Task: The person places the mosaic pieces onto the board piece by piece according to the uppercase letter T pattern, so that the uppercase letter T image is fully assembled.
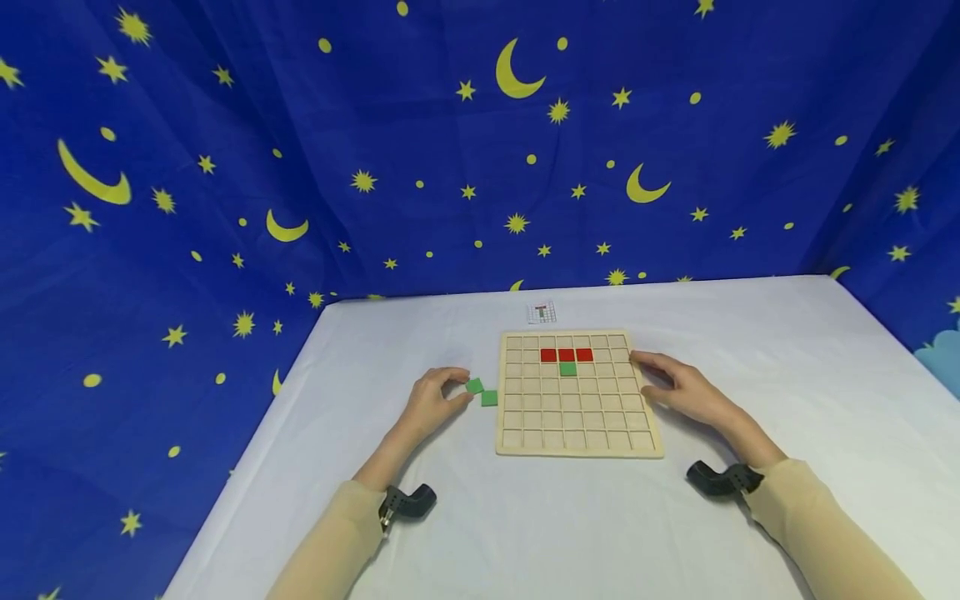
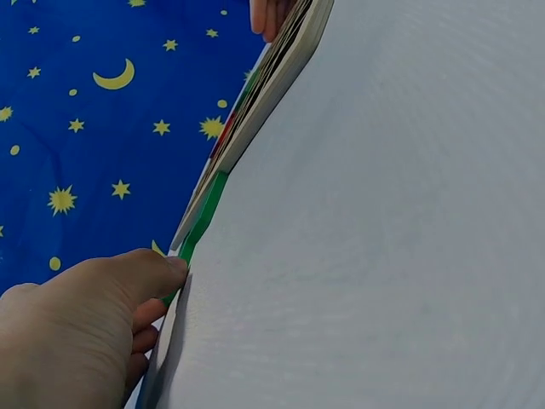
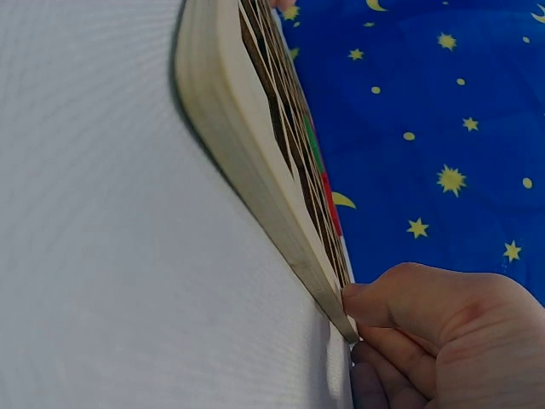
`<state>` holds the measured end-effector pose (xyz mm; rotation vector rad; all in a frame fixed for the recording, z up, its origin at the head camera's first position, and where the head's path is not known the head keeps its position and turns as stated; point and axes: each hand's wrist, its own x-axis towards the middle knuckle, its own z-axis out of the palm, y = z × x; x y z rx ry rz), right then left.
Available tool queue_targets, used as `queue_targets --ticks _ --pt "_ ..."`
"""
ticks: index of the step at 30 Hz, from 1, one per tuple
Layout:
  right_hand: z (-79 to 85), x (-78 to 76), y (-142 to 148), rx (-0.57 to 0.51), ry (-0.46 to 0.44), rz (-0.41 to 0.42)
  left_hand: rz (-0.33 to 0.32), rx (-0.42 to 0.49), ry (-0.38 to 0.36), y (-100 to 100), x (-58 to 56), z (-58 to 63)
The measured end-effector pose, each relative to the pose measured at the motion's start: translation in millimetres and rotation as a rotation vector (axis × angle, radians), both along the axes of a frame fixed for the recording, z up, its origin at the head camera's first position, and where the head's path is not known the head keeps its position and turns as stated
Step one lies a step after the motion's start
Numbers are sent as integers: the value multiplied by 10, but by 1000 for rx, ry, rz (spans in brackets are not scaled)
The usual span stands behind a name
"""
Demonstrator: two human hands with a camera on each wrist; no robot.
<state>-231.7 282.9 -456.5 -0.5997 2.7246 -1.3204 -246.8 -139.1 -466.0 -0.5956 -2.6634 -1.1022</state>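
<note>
A light wooden grid board (image 1: 573, 455) lies on the white table. Three red square tiles (image 1: 566, 355) sit side by side in its upper part, with one green tile (image 1: 567, 369) directly below the middle one. Left of the board, my left hand (image 1: 430, 406) pinches a loose green tile (image 1: 475, 386) between thumb and fingers. Another green tile (image 1: 489, 398) lies between that one and the board's left edge. My right hand (image 1: 692, 393) touches the board's right edge with thumb and forefinger spread apart; its other fingers are partly hidden in the right wrist view.
Behind the board lies a small printed card (image 1: 541, 312) showing a grid with a coloured T-shaped pattern. A blue curtain (image 1: 442, 150) with yellow moons and stars hangs at the back and sides of the white table (image 1: 570, 533).
</note>
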Motion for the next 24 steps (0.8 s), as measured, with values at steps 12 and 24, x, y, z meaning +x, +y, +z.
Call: queue_targets --ticks 12,24 --pt "21 3 2 0 6 0 10 5 -3 9 -3 17" --pt "13 9 -6 -6 4 13 -7 137 -81 -14 -23 298"
